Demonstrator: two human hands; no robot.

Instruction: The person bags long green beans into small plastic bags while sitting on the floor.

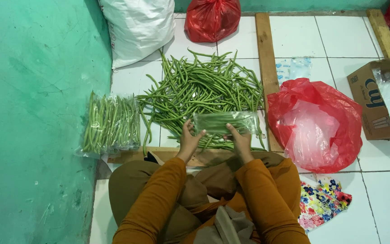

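Both hands hold a clear plastic bag of green beans [225, 122] just above a loose pile of long green beans [201, 88] on the white tiled floor. My left hand [189, 140] grips the bag's left end. Its right underside rests in my right hand [240, 141]. Packed clear bags of beans [112, 123] lie stacked to the left, beside the green wall. My orange sleeves and brown lap fill the bottom of the view.
A red plastic bag holding clear bags [314, 124] sits at the right. Beyond it stands a cardboard box [370, 101]. A white sack [136, 29] and another red bag [212, 19] stand at the back. Wooden planks [266, 54] cross the floor. A floral cloth [322, 201] lies by my right knee.
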